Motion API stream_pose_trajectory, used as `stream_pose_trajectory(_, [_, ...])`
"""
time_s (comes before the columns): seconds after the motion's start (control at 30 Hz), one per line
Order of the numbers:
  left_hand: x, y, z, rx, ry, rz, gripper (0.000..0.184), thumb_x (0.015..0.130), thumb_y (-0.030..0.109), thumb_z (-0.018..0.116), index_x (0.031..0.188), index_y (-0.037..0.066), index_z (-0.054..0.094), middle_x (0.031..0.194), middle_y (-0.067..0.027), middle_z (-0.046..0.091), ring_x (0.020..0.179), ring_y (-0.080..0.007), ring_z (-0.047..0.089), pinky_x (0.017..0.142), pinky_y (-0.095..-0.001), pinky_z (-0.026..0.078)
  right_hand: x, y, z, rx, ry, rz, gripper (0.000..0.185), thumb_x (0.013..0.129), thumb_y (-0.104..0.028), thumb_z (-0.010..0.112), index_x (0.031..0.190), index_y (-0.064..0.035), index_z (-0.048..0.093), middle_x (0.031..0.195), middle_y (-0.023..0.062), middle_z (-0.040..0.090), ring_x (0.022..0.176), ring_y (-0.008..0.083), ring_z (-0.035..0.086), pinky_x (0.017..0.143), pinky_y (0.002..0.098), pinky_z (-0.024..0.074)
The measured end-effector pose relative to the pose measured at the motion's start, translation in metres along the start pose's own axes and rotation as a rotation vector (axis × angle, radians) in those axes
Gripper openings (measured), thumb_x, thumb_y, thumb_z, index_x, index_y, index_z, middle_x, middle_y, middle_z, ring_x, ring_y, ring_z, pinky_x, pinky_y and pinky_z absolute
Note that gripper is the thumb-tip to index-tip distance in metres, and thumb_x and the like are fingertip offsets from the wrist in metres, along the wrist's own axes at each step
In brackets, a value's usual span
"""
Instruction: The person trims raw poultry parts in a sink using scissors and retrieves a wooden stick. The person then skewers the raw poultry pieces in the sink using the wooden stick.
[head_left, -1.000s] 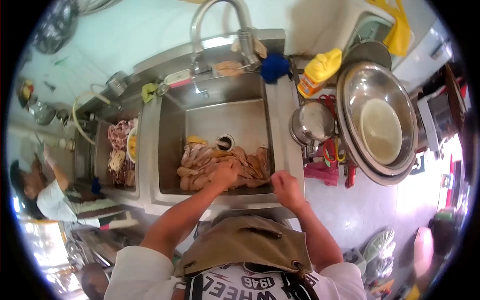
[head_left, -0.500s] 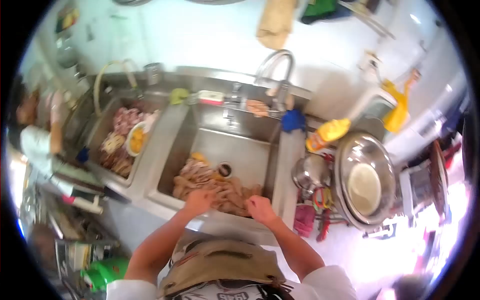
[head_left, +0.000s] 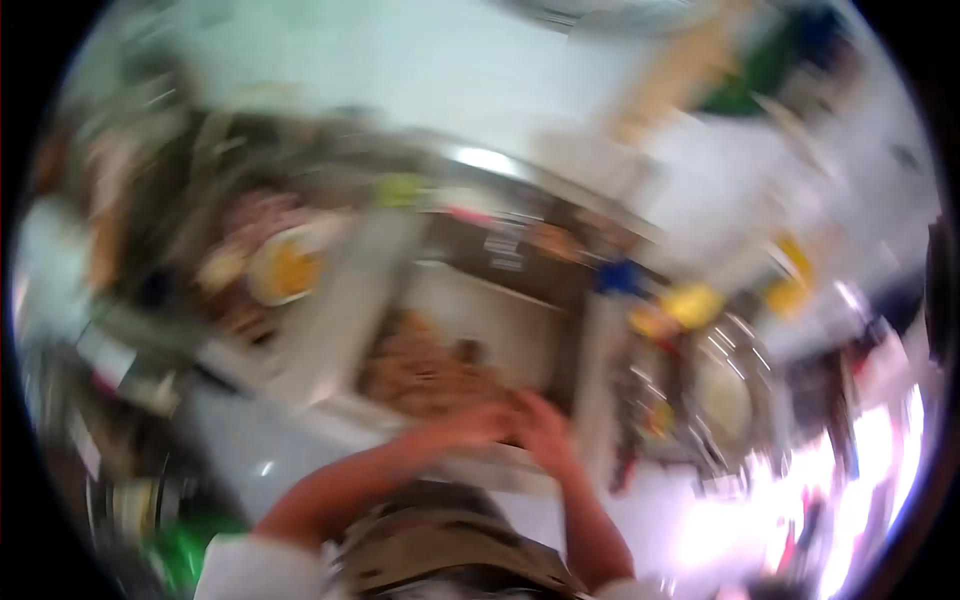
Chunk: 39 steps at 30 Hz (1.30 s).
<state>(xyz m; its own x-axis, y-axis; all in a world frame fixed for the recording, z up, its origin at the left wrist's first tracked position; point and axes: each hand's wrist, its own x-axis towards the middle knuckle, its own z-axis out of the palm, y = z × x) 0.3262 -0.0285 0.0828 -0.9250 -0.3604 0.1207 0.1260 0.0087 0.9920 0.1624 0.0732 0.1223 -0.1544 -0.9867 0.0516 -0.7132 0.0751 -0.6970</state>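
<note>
Strong motion blur covers the head view. My left hand (head_left: 483, 424) and my right hand (head_left: 543, 432) are close together at the near right corner of the metal sink basin (head_left: 495, 300). Their fingers are smeared, so whether they grip anything does not show. A heap of brownish-pink raw meat pieces (head_left: 422, 368) lies in the basin, just left of my hands. A small dark round thing (head_left: 467, 350) sits at the heap's far side, too blurred to name.
A second basin on the left holds more raw meat (head_left: 265, 215) and a white bowl of something yellow (head_left: 290, 268). Another person (head_left: 60, 250) stands at far left. Metal bowls (head_left: 725, 390), a yellow bottle (head_left: 690, 303) and a blue cloth-like thing (head_left: 618, 277) are on the right.
My left hand has moved right, off the meat heap, to meet my right hand, which has shifted slightly right. The camera view has tilted and blurred.
</note>
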Motion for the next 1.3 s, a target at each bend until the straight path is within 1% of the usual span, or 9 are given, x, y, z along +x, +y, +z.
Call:
stream_pose_trajectory(0.1, [0.027, 0.022, 0.018, -0.873, 0.537, -0.689, 0.028, 0.089, 0.031, 0.058, 0.102, 0.006, 0.063, 0.103, -0.0105, 0.063, 0.087, -0.0235, 0.06, 0.068, -0.041, 0.051, 0.018, -0.075, 0.017, 0.746, 0.082, 0.454, 0.036, 0.097, -0.02, 0.045, 0.127, 0.0008, 0.049, 0.111, 0.0135, 0.059, 0.103, 0.0244, 0.059, 0.09, 0.0345, 0.0479])
stream_pose_trajectory(0.17, [0.053, -0.092, 0.011, -0.253, 0.621, -0.32, 0.021, 0.086, 0.025, 0.058, 0.096, 0.006, 0.063, 0.087, -0.01, 0.062, 0.074, -0.0222, 0.058, 0.056, -0.0425, 0.046, 0.011, -0.04, 0.052, 0.218, 0.084, -0.11, 0.038, 0.098, -0.021, 0.044, 0.128, 0.0021, 0.051, 0.114, 0.0191, 0.059, 0.107, 0.0309, 0.058, 0.092, 0.0396, 0.0451])
stream_pose_trajectory(0.2, [0.066, -0.065, 0.011, -0.544, 0.994, -0.694, 0.018, 0.086, 0.021, 0.057, 0.092, 0.006, 0.064, 0.081, -0.0089, 0.061, 0.068, -0.0212, 0.057, 0.051, -0.0425, 0.043, 0.014, -0.033, 0.056, 0.201, 0.036, -0.24, 0.039, 0.098, -0.021, 0.043, 0.128, 0.0025, 0.051, 0.115, 0.0209, 0.059, 0.109, 0.0328, 0.057, 0.093, 0.0412, 0.0441])
stream_pose_trajectory(0.43, [-0.059, -0.075, -0.052, 0.165, 0.654, -0.189, 0.016, 0.078, 0.019, 0.057, 0.079, 0.004, 0.063, 0.063, -0.0101, 0.058, 0.05, -0.0212, 0.053, 0.048, -0.0427, 0.042, 0.078, -0.02, 0.015, 0.116, -1.012, 0.309, 0.051, 0.098, -0.045, 0.044, 0.137, -0.0134, 0.048, 0.131, 0.0138, 0.052, 0.114, 0.0252, 0.053, 0.097, 0.0442, 0.0438])
stream_pose_trajectory(0.7, [-0.206, 0.038, -0.028, 0.257, 1.268, -0.14, 0.024, 0.076, 0.022, 0.062, 0.077, -0.001, 0.062, 0.073, -0.0238, 0.061, 0.068, -0.0332, 0.062, 0.063, -0.046, 0.048, 0.094, -0.165, 0.085, -0.261, -0.764, -0.086, 0.047, 0.096, -0.033, 0.049, 0.132, -0.0011, 0.049, 0.122, 0.0167, 0.057, 0.116, 0.0316, 0.051, 0.097, 0.0397, 0.0415])
stream_pose_trajectory(0.8, [-0.311, -0.009, -0.028, 0.259, 1.253, -0.387, 0.026, 0.079, 0.024, 0.059, 0.081, -0.002, 0.063, 0.071, -0.0214, 0.062, 0.063, -0.0309, 0.06, 0.062, -0.0452, 0.047, 0.092, -0.159, 0.185, -0.194, -0.822, -0.631, 0.04, 0.093, -0.023, 0.055, 0.124, 0.0011, 0.055, 0.124, 0.0179, 0.057, 0.117, 0.0309, 0.052, 0.097, 0.0396, 0.0412])
stream_pose_trajectory(1.07, [-0.634, -0.031, 0.099, -0.033, 1.673, -1.1, 0.032, 0.08, 0.034, 0.057, 0.085, 0.006, 0.07, 0.089, -0.02, 0.067, 0.084, -0.0358, 0.064, 0.077, -0.0455, 0.051, -0.052, -0.367, 0.371, 0.134, -1.393, -0.825, 0.034, 0.092, -0.022, 0.059, 0.114, 0.003, 0.058, 0.081, 0.0081, 0.061, 0.064, 0.0199, 0.059, 0.061, 0.03, 0.0504])
stream_pose_trajectory(1.17, [-0.728, -0.064, 0.157, -0.051, 1.777, -1.345, 0.034, 0.077, 0.035, 0.057, 0.082, 0.004, 0.07, 0.087, -0.0215, 0.066, 0.086, -0.0376, 0.064, 0.079, -0.046, 0.05, -0.079, -0.491, 0.416, -0.149, -1.92, -0.107, 0.051, 0.096, -0.025, 0.055, 0.138, 0.0014, 0.04, 0.108, 0.009, 0.066, 0.076, 0.0158, 0.066, 0.069, 0.0283, 0.0531])
stream_pose_trajectory(1.3, [-0.812, -0.026, 0.191, -0.136, 1.941, -1.222, 0.038, 0.077, 0.037, 0.055, 0.08, 0.001, 0.068, 0.085, -0.022, 0.066, 0.083, -0.0391, 0.063, 0.077, -0.0446, 0.05, -0.104, -0.588, 0.472, 0.155, -1.891, -0.059, 0.047, 0.095, -0.025, 0.056, 0.132, 0.0025, 0.045, 0.099, 0.0105, 0.066, 0.071, 0.0162, 0.065, 0.062, 0.0274, 0.0525])
